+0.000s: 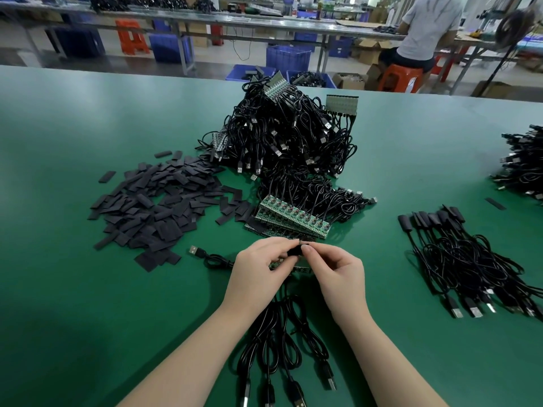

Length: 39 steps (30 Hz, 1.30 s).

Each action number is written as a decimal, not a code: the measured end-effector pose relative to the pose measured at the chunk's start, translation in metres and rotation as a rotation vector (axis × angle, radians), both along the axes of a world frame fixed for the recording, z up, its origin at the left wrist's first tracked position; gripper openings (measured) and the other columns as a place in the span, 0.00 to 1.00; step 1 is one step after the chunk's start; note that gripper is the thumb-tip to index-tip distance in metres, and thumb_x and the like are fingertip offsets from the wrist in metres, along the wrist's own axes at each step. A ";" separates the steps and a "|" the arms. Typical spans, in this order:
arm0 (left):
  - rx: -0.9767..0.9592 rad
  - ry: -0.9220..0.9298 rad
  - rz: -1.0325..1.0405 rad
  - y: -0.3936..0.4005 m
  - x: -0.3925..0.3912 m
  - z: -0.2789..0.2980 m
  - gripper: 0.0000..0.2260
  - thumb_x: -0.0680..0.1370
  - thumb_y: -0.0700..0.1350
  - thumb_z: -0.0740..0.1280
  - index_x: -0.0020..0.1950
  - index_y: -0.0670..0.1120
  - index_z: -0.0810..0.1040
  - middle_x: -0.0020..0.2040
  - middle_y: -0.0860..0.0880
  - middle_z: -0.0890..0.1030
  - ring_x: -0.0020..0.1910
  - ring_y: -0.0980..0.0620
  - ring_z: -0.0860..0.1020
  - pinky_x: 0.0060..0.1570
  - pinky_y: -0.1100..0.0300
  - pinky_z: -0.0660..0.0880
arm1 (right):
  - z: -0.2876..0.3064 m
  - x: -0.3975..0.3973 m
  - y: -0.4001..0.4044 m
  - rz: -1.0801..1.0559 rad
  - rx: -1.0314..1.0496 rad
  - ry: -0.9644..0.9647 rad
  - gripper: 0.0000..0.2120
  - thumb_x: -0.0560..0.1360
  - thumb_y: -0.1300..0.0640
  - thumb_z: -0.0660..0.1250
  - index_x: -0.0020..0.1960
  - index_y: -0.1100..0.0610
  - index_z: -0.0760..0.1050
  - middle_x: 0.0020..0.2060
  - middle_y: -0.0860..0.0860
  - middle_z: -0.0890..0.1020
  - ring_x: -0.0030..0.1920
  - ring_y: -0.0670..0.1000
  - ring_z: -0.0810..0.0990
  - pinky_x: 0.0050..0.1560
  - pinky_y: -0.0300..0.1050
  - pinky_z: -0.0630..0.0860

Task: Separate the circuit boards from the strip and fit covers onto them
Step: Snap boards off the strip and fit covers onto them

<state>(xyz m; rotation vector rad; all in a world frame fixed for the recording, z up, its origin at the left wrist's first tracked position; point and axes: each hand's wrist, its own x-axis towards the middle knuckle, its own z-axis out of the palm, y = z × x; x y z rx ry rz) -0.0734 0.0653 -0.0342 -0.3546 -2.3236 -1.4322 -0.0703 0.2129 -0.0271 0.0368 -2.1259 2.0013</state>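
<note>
My left hand [260, 267] grips a short green strip of circuit boards [276, 264] just above the green table, its black cables hanging toward me. My right hand [338, 270] pinches a small black cover [296, 251] at the strip's top end, fingertips meeting those of the left hand. A longer green strip of boards [291, 220] with attached cables lies just beyond my hands. A heap of flat black covers [158, 201] spreads to the left.
A big tangle of black USB cables and more strips [293, 133] rises in the middle of the table. Covered cables [458, 257] lie in a row at right, another cable pile [526, 163] at far right. A person sits at a far bench [423, 30].
</note>
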 end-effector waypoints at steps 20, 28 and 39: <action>0.001 0.042 0.009 0.001 0.002 -0.001 0.16 0.72 0.38 0.75 0.58 0.51 0.84 0.51 0.66 0.79 0.49 0.66 0.78 0.50 0.73 0.73 | 0.002 -0.002 0.000 0.050 0.058 0.000 0.17 0.75 0.61 0.73 0.41 0.36 0.84 0.41 0.42 0.87 0.44 0.42 0.84 0.46 0.34 0.78; -0.008 0.001 -0.018 0.000 0.001 -0.001 0.16 0.73 0.39 0.74 0.59 0.53 0.83 0.50 0.67 0.79 0.49 0.67 0.78 0.50 0.73 0.73 | 0.000 -0.002 0.000 0.022 0.104 -0.024 0.13 0.73 0.58 0.75 0.37 0.39 0.84 0.36 0.43 0.85 0.36 0.42 0.80 0.40 0.35 0.76; -0.043 -0.017 -0.024 -0.004 0.000 0.002 0.15 0.73 0.38 0.73 0.57 0.53 0.84 0.49 0.65 0.80 0.52 0.66 0.78 0.52 0.72 0.73 | -0.004 -0.002 0.001 0.020 0.153 0.007 0.08 0.73 0.57 0.75 0.36 0.52 0.80 0.29 0.41 0.78 0.32 0.42 0.72 0.36 0.34 0.69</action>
